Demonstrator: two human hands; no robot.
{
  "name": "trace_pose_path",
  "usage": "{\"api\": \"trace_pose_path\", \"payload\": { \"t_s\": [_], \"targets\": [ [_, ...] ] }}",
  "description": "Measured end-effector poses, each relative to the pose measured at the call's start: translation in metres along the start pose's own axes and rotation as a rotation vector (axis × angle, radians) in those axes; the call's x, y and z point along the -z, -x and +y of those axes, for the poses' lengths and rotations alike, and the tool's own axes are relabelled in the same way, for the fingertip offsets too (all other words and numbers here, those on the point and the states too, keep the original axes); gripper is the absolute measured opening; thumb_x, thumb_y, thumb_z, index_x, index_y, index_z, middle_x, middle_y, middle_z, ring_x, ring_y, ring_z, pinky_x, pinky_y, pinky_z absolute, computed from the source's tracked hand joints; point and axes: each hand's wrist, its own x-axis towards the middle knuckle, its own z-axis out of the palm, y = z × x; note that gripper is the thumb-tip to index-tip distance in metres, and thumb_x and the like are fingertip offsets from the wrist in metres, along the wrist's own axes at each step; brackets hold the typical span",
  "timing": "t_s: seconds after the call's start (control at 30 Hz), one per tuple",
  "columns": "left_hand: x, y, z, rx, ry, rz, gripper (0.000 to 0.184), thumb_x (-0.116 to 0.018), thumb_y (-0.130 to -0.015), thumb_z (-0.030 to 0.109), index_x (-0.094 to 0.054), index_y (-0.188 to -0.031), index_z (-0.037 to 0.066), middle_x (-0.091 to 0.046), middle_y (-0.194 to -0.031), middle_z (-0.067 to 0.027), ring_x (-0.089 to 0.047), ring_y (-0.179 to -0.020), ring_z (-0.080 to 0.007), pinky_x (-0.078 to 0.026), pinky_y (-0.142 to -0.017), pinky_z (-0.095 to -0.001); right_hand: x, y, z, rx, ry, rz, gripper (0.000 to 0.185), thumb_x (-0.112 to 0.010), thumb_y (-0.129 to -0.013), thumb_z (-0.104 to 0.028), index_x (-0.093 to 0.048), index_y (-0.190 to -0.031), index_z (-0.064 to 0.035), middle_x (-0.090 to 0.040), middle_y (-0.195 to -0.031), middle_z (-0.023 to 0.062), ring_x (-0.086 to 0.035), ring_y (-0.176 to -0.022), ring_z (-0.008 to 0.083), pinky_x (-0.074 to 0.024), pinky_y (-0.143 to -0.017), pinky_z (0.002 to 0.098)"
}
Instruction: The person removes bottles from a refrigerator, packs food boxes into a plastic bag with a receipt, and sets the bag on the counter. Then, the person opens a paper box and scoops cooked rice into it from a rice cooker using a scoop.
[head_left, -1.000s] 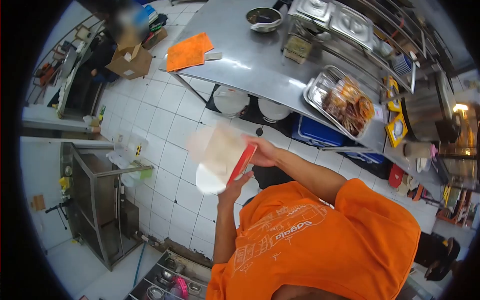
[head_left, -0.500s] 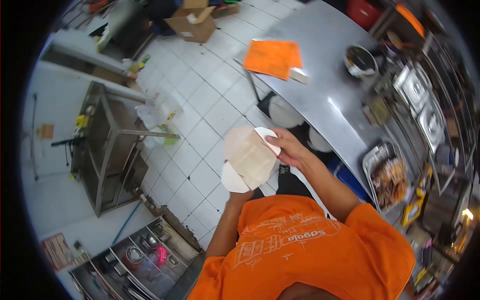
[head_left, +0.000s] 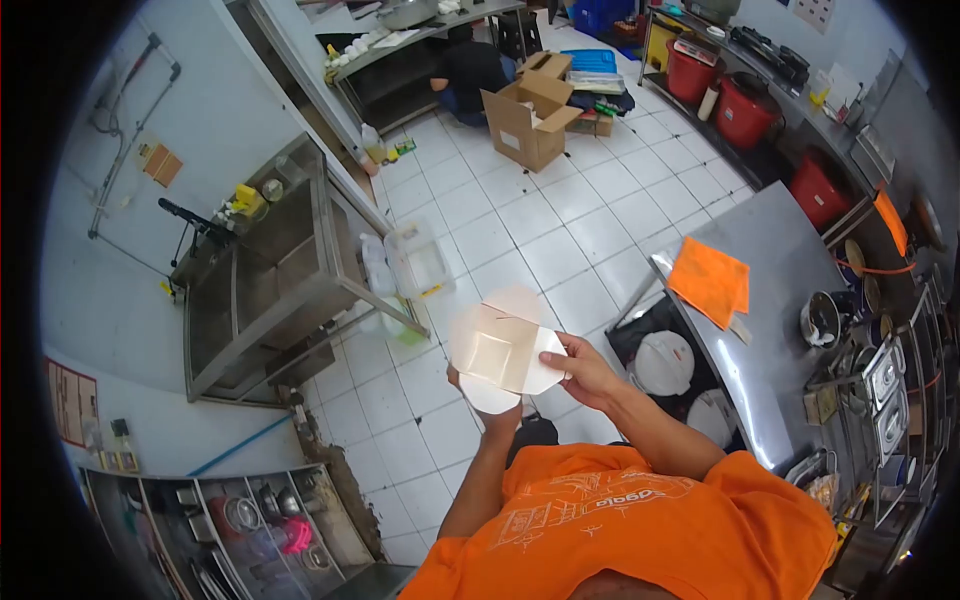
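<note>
An opened paper food box (head_left: 497,348) with its flaps spread out is held in front of my orange shirt, its hollow inside facing up. My right hand (head_left: 582,370) grips the box's right flap, thumb on top. My left hand (head_left: 492,410) holds the box from below and the left, mostly hidden behind a white flap. Nothing shows inside the box.
A steel table (head_left: 770,350) at the right bears an orange cloth (head_left: 710,280). A steel sink (head_left: 280,290) stands at the left. Cardboard boxes (head_left: 530,125) and a crouching person (head_left: 472,75) are at the back. An open drawer unit (head_left: 240,520) sits lower left.
The view has swung round, bringing the crouching person and red bins into sight. The box now stands more open between my hands, its hollow turned up to the camera.
</note>
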Motion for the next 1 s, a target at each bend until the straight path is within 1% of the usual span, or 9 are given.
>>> {"api": "trace_pose_path", "payload": {
  "t_s": [0.13, 0.27, 0.3, 0.4, 0.57, 0.7, 0.8, 0.87, 1.0],
  "targets": [
    [0.005, -0.052, -0.014, 0.328, 0.171, -0.197, 0.048, -0.076, -0.084, 0.008, -0.055, -0.127, 0.001, -0.061, -0.12, -0.0137, -0.06, -0.111, -0.0268, -0.048, -0.095, -0.0394, -0.032, -0.071, -0.013, 0.026, 0.063, -0.199, 0.043, -0.073, -0.089, -0.007, -0.061, -0.129, 0.0029, -0.069, -0.116, 0.0092, -0.066, -0.106, 0.0161, -0.051, -0.096, 0.0334],
    [-0.019, -0.101, -0.03, 0.378, 0.297, -0.249, 0.046, -0.075, -0.085, 0.003, -0.055, -0.127, -0.001, -0.062, -0.119, -0.0122, -0.062, -0.109, -0.0225, -0.049, -0.093, -0.0352, -0.038, -0.12, -0.045, 0.185, 0.683, 0.054, 0.027, -0.081, -0.084, -0.016, -0.065, -0.097, -0.0002, -0.069, -0.094, 0.0058, -0.063, -0.085, 0.0113, -0.0512, -0.076, 0.0301],
    [-0.027, -0.117, -0.03, 0.38, 0.341, -0.294, 0.05, -0.077, -0.085, 0.005, -0.053, -0.129, -0.002, -0.062, -0.121, -0.0122, -0.061, -0.109, -0.0216, -0.05, -0.092, -0.0345, -0.041, -0.128, -0.059, 0.196, 0.966, 0.246, 0.042, -0.088, -0.076, -0.028, -0.06, -0.093, -0.0021, -0.064, -0.092, 0.0067, -0.057, -0.079, 0.0127, -0.048, -0.068, 0.0299],
    [-0.07, -0.152, -0.037, 0.34, 0.474, -0.295, 0.052, -0.078, -0.085, 0.006, -0.052, -0.13, -0.003, -0.062, -0.121, -0.0117, -0.062, -0.107, -0.0222, -0.051, -0.09, -0.0345, -0.017, -0.163, -0.069, 0.626, 1.076, 0.497, 0.054, -0.091, -0.071, -0.027, -0.057, -0.105, -0.0025, -0.061, -0.097, 0.0054, -0.052, -0.081, 0.0139, -0.0434, -0.071, 0.0294],
    [-0.143, -0.219, -0.11, 0.24, 0.32, -0.547, 0.059, -0.081, -0.079, 0.004, -0.053, -0.13, 0.001, -0.063, -0.12, -0.0095, -0.064, -0.108, -0.0184, -0.054, -0.085, -0.0332, 0.063, -0.229, -0.135, 0.529, 0.611, 0.167, 0.088, -0.084, -0.075, -0.044, -0.042, -0.141, -0.0035, -0.052, -0.135, 0.013, -0.053, -0.123, 0.0257, -0.0416, -0.104, 0.0411],
    [-0.195, -0.296, -0.132, 0.193, 0.24, -0.785, 0.064, -0.082, -0.076, 0.003, -0.052, -0.132, 0.001, -0.061, -0.125, -0.0109, -0.062, -0.113, -0.0225, -0.051, -0.094, -0.0352, 0.115, -0.283, -0.213, 0.429, 0.561, -0.027, 0.095, -0.082, -0.08, -0.04, -0.031, -0.151, -0.0032, -0.042, -0.146, 0.0145, -0.042, -0.136, 0.027, -0.0372, -0.112, 0.0438],
    [-0.247, -0.345, -0.124, 0.405, 0.544, -0.64, 0.076, -0.086, -0.071, 0.01, -0.048, -0.136, 0.001, -0.06, -0.13, -0.0131, -0.059, -0.118, -0.0238, -0.048, -0.1, -0.0378, 0.136, -0.326, -0.276, 0.189, 0.695, -0.288, 0.102, -0.089, -0.073, -0.031, -0.029, -0.15, -0.0022, -0.042, -0.148, 0.0149, -0.04, -0.138, 0.0281, -0.0376, -0.112, 0.0467],
    [-0.276, -0.384, -0.128, 0.452, 0.47, -0.782, 0.088, -0.087, -0.072, 0.012, -0.037, -0.143, 0.001, -0.054, -0.137, -0.0131, -0.055, -0.123, -0.0238, -0.046, -0.104, -0.0379, 0.145, -0.357, -0.3, 0.283, 0.783, -0.265, 0.11, -0.089, -0.071, -0.04, -0.026, -0.153, -0.0022, -0.042, -0.15, 0.0142, -0.039, -0.14, 0.0284, -0.0358, -0.115, 0.045],
    [-0.342, -0.436, -0.112, 0.661, 0.6, -0.88, 0.073, -0.084, -0.077, 0.014, -0.046, -0.139, 0.001, -0.056, -0.134, -0.0111, -0.055, -0.124, -0.0221, -0.047, -0.104, -0.0393, 0.172, -0.416, -0.362, 0.384, 1.006, -0.095, 0.098, -0.087, -0.073, -0.027, -0.031, -0.148, -0.0004, -0.059, -0.126, 0.0192, -0.059, -0.117, 0.0322, -0.0498, -0.102, 0.04]
  ]
}}
